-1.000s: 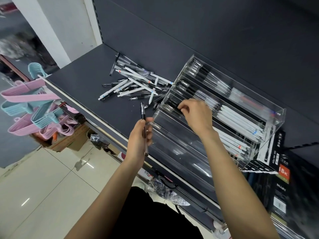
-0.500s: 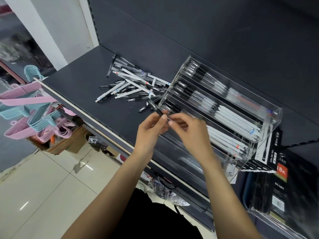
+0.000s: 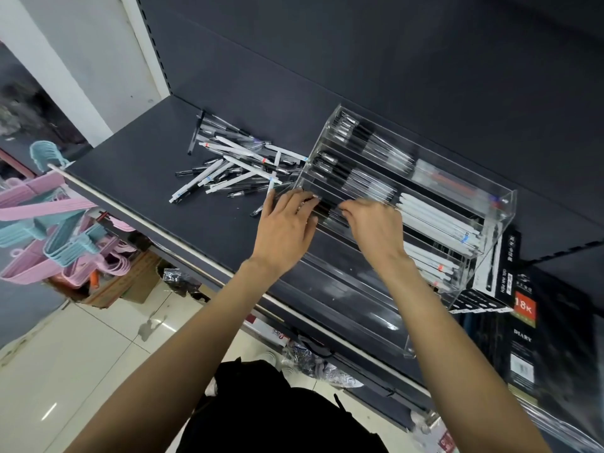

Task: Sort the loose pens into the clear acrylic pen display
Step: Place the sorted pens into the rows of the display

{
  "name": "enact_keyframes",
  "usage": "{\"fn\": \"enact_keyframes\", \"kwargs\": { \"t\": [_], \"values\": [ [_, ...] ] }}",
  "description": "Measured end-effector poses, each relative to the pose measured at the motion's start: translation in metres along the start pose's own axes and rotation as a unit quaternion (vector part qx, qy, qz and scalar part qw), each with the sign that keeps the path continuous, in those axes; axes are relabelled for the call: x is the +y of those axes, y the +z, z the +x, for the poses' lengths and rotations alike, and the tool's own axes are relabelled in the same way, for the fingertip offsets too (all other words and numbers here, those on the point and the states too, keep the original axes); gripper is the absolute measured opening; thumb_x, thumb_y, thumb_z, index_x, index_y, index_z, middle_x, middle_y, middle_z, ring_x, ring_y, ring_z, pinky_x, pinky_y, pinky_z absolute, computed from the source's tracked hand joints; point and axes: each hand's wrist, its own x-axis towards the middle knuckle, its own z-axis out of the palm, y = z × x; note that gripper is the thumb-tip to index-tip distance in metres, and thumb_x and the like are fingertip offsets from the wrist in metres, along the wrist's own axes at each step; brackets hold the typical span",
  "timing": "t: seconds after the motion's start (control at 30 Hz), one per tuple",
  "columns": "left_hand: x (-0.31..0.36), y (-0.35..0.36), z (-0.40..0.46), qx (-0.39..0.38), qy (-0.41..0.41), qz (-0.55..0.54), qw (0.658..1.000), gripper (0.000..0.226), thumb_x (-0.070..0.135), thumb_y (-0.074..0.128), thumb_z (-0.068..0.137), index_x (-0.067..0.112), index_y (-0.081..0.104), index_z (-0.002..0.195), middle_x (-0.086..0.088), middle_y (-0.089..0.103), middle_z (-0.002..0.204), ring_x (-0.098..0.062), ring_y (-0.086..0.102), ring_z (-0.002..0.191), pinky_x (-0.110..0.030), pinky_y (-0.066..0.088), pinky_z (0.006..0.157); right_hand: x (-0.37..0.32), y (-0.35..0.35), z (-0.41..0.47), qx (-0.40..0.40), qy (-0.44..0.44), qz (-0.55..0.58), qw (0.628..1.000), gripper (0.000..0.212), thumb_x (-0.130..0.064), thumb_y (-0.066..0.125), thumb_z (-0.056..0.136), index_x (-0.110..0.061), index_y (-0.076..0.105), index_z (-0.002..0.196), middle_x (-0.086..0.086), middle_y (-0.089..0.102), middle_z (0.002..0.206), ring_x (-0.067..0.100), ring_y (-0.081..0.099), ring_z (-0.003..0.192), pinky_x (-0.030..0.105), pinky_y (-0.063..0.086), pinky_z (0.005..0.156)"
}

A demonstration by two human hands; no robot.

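A clear acrylic pen display (image 3: 359,308) with stepped tiers stands on the dark shelf (image 3: 140,171); its upper tiers hold rows of black and white pens. A pile of loose pens (image 3: 235,168), black and white, lies to its left. Both hands are at the left end of a middle tier. My left hand (image 3: 287,227) reaches in with nearly straight fingers touching a black pen (image 3: 327,209) at the tier's end. My right hand (image 3: 376,230) has curled fingertips pinching the same pen further along. The pen lies along the tier, partly hidden by fingers.
Pink and blue hangers (image 3: 49,223) hang off the shelf's left end. Black diary boxes (image 3: 523,325) and a pen carton (image 3: 496,266) stand right of the display. Below the shelf edge are a cardboard box (image 3: 121,282), plastic packets and the tiled floor.
The black pen went from my left hand alone to both hands in front of the display. Both hands then moved up and lowered it into the middle tier.
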Motion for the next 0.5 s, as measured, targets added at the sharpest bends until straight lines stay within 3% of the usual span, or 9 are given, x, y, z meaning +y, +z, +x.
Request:
{"fn": "enact_keyframes", "kwargs": {
  "t": [0.1, 0.2, 0.3, 0.37, 0.43, 0.5],
  "values": [
    [-0.001, 0.0, -0.001, -0.044, 0.019, 0.053, 0.997, 0.047, 0.036, 0.033, 0.093, 0.016, 0.06, 0.125, 0.0, 0.06, 0.128, -0.021, 0.048, 0.127, -0.055, 0.012, 0.113, -0.007, 0.002, 0.005, -0.016, -0.025, -0.07, 0.997, 0.021, -0.003, 0.083, 0.062, -0.019, 0.07, 0.067, -0.002, 0.062, 0.056, 0.017, 0.059, 0.045, 0.015, 0.026, 0.039],
    [-0.001, -0.002, -0.002, -0.06, 0.026, 0.066, 0.996, 0.046, 0.035, 0.037, 0.093, 0.015, 0.057, 0.129, 0.0, 0.057, 0.132, -0.022, 0.045, 0.131, -0.056, 0.009, 0.113, -0.009, 0.002, 0.007, 0.008, -0.04, -0.095, 0.995, 0.023, -0.005, 0.086, 0.055, -0.02, 0.071, 0.063, -0.003, 0.061, 0.055, 0.014, 0.056, 0.042, 0.015, 0.022, 0.04],
    [0.001, -0.01, -0.005, -0.022, 0.047, 0.027, 0.998, 0.038, 0.026, 0.05, 0.091, 0.015, 0.059, 0.127, -0.001, 0.059, 0.13, -0.022, 0.048, 0.128, -0.053, 0.02, 0.113, -0.008, 0.002, 0.001, 0.056, -0.031, -0.032, 0.997, 0.014, -0.011, 0.079, 0.072, -0.017, 0.074, 0.084, 0.0, 0.07, 0.07, 0.014, 0.063, 0.053, 0.016, 0.038, 0.039],
    [-0.001, -0.025, -0.01, 0.038, 0.042, -0.017, 0.998, 0.031, 0.021, 0.052, 0.091, 0.016, 0.063, 0.12, 0.001, 0.064, 0.12, -0.02, 0.054, 0.117, -0.044, 0.034, 0.108, -0.012, -0.003, -0.007, 0.103, 0.001, 0.077, 0.992, 0.017, -0.016, 0.066, 0.087, -0.014, 0.071, 0.103, 0.004, 0.073, 0.086, 0.016, 0.068, 0.067, 0.025, 0.051, 0.047],
    [-0.003, -0.047, -0.021, 0.111, 0.009, -0.064, 0.992, 0.024, 0.019, 0.049, 0.092, 0.016, 0.066, 0.11, 0.004, 0.067, 0.103, -0.016, 0.058, 0.101, -0.031, 0.039, 0.095, -0.026, -0.014, -0.018, 0.141, 0.007, 0.173, 0.975, 0.021, -0.016, 0.058, 0.092, -0.012, 0.068, 0.11, 0.004, 0.073, 0.093, 0.016, 0.068, 0.074, 0.027, 0.053, 0.052],
    [-0.006, -0.075, -0.036, 0.171, -0.077, -0.168, 0.968, 0.017, 0.018, 0.049, 0.092, 0.019, 0.064, 0.101, 0.013, 0.065, 0.089, -0.008, 0.058, 0.085, -0.024, 0.04, 0.081, -0.048, -0.024, -0.026, 0.151, 0.002, 0.25, 0.956, 0.022, -0.015, 0.057, 0.093, -0.012, 0.067, 0.112, 0.003, 0.073, 0.095, 0.012, 0.066, 0.076, 0.022, 0.052, 0.056]
  ]
}}
